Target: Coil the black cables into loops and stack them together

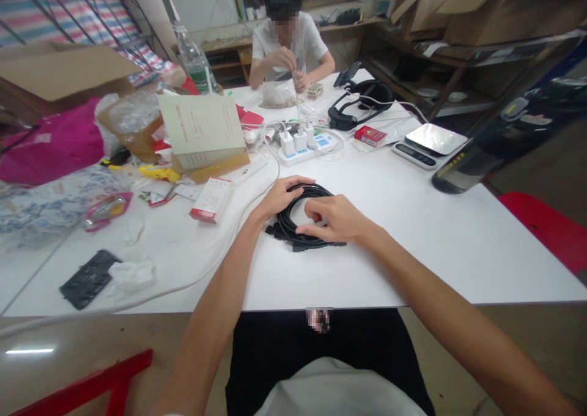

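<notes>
A black cable (282, 219) lies on the white table in a round coil of several turns, its dark plug ends at the coil's near side. My left hand (285, 194) is at the upper left of the coil, with strands between its thumb and outstretched fingers. Over the right side, my right hand (338, 218) has its fingers curled into the ring and its thumb across the near strands. Part of the coil is hidden under this hand.
A power strip (302, 154) with chargers stands beyond the coil, its white cord running left. A red-white box (211, 200) is at left; a scale (417, 153) and black bottle (463, 165) are at right. Across the table (389, 275) sits another person (316, 33).
</notes>
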A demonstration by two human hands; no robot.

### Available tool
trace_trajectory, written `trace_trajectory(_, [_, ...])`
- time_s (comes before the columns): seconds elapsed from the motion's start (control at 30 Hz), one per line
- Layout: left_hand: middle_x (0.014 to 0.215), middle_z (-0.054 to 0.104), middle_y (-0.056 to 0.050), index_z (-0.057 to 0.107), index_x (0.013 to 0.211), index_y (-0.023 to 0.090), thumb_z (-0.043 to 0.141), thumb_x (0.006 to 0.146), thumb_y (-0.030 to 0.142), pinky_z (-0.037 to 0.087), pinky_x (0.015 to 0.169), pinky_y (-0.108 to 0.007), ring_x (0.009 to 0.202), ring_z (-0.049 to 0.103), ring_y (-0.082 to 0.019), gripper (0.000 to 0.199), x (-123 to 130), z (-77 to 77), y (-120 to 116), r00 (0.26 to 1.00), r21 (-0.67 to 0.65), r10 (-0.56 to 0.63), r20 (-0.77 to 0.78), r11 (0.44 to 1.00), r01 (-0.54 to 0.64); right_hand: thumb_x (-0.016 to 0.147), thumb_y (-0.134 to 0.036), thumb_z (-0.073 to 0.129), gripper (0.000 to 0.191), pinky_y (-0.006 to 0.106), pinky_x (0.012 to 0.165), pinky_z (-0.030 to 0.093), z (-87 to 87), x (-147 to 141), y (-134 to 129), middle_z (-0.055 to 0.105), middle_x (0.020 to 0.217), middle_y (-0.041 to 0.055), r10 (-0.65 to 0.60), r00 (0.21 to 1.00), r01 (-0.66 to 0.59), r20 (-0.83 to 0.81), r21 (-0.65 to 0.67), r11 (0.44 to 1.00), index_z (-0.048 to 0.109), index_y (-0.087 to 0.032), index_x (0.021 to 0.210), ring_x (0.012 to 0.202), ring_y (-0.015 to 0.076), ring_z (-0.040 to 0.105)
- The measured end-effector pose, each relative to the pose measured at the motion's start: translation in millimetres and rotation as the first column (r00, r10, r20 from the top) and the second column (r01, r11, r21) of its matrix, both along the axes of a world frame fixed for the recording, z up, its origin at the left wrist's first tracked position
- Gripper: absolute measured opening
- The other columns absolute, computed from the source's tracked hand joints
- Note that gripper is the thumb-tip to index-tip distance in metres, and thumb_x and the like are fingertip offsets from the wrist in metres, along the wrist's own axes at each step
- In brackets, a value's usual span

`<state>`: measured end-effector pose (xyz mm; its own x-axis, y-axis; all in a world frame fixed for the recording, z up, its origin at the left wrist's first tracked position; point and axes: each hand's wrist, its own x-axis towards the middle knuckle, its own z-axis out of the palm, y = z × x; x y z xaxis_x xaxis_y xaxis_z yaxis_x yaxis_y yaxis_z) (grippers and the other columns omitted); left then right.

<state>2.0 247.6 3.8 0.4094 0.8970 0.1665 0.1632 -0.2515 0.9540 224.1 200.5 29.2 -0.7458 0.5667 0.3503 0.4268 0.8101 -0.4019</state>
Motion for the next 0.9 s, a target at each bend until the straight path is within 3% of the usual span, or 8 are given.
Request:
trace_trajectory(0.17, [0.136, 0.078, -0.012, 0.081, 0.127, 0.021, 0.074, 0.096, 0.039, 0.047, 0.121, -0.046, 0.131, 0.069, -0.03, 0.037, 6, 4.1, -4, 0.996, -0.05, -0.082, 0.02, 0.995, 0.083, 0.113, -0.064, 0.026, 0.065, 0.03, 0.064, 0.028, 8.9, 21, 16, 0.054, 0.064, 0.0027, -0.344, 0.885, 0.366, -0.313, 0.011, 0.93, 0.05, -0.019, 0.073, 0.059, 0.0114, 0.043])
trace_trajectory(0.23, [0.139, 0.076, -0.013, 0.081, 0.128, 0.021, 0.073, 0.099, 0.048, 0.049, 0.118, -0.045, 0.131, 0.069, -0.031, 0.041, 11, 5.4, -7, 0.993, -0.099, -0.107, 0.058, 0.989, 0.113, 0.113, -0.064, 0.027, 0.066, 0.031, 0.063, 0.027, 9.5, 26, 20, 0.05, 0.059, 0.0022, -0.417, 0.826, 0.457, -0.38, 0.016, 0.889, 0.049, -0.02, 0.069, 0.056, 0.0114, 0.041])
trace_trajectory(0.3, [0.138, 0.076, -0.015, 0.082, 0.124, 0.02, 0.073, 0.098, 0.054, 0.05, 0.116, -0.043, 0.13, 0.07, -0.031, 0.044, 15, 4.2, -8, 0.993, -0.137, -0.059, 0.101, 0.988, 0.073, 0.113, -0.065, 0.028, 0.067, 0.031, 0.062, 0.026, 9.0, 30, 22, 0.05, 0.057, 0.0023, -0.459, 0.784, 0.514, -0.419, 0.023, 0.857, 0.049, -0.02, 0.067, 0.055, 0.0113, 0.041])
trace_trajectory(0.4, [0.131, 0.079, -0.015, 0.082, 0.116, 0.018, 0.081, 0.093, 0.053, 0.052, 0.113, -0.041, 0.127, 0.071, -0.028, 0.041, 15, -2.4, -4, 0.964, -0.205, 0.119, 0.237, 0.976, -0.07, 0.113, -0.064, 0.03, 0.068, 0.031, 0.062, 0.027, 7.9, 32, 25, 0.05, 0.056, 0.0022, -0.485, 0.75, 0.55, -0.449, 0.016, 0.835, 0.05, -0.02, 0.065, 0.053, 0.0108, 0.041])
trace_trajectory(0.6, [0.109, 0.079, -0.008, 0.078, 0.108, 0.018, 0.085, 0.087, 0.031, 0.056, 0.1, -0.031, 0.099, 0.075, -0.015, 0.025, -1, -11.4, 10, 0.757, -0.386, 0.429, 0.493, 0.888, -0.251, 0.112, -0.065, 0.032, 0.07, 0.031, 0.061, 0.027, 7.8, 32, 24, 0.047, 0.054, 0.0016, -0.489, 0.729, 0.566, -0.478, 0.02, 0.824, 0.048, -0.019, 0.062, 0.052, 0.01, 0.038])
trace_trajectory(0.73, [0.099, 0.077, -0.004, 0.078, 0.106, 0.017, 0.081, 0.088, 0.022, 0.056, 0.092, -0.026, 0.087, 0.071, -0.011, 0.019, -3, -9.7, 11, 0.7, -0.449, 0.473, 0.536, 0.861, -0.239, 0.113, -0.063, 0.032, 0.07, 0.031, 0.061, 0.026, 8.9, 31, 22, 0.048, 0.053, 0.0018, -0.484, 0.732, 0.562, -0.48, 0.021, 0.827, 0.048, -0.019, 0.061, 0.051, 0.0094, 0.038])
trace_trajectory(0.9, [0.095, 0.075, -0.004, 0.077, 0.104, 0.017, 0.081, 0.088, 0.022, 0.055, 0.089, -0.025, 0.084, 0.069, -0.01, 0.016, 0, -9.2, 10, 0.719, -0.449, 0.472, 0.51, 0.859, -0.245, 0.112, -0.066, 0.032, 0.072, 0.031, 0.059, 0.025, 10.2, 29, 20, 0.043, 0.051, 0.0013, -0.473, 0.747, 0.551, -0.466, 0.036, 0.834, 0.047, -0.019, 0.059, 0.05, 0.0095, 0.037])
